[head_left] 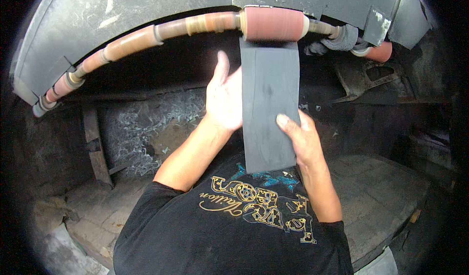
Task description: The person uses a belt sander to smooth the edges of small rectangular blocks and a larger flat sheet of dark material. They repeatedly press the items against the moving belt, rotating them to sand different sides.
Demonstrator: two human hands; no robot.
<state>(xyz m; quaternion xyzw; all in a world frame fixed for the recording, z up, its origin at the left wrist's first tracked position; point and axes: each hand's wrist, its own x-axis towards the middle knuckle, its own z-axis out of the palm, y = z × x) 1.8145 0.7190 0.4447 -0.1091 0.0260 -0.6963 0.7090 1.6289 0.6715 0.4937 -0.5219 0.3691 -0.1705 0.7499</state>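
A long grey, leather-like strip (269,99) hangs in front of my chest. Its far end meets the underside of a thick red roller (272,24), which looks like an abrasive drum. My right hand (304,137) grips the strip's right edge, thumb on the near face and fingers behind. On the other side, my left hand (225,97) lies partly behind the strip, palm up. Its thumb is stretched out and apart; the strip hides its other fingers. Whether they touch the strip's back I cannot tell.
A shaft with several orange and brown rollers (132,43) curves across the top, under a grey metal hood (161,4). Its right part carries grey wrapping (344,38) and another red roller (380,52). Pale scraps (134,145) litter the dark area below, beside a wooden post (96,145).
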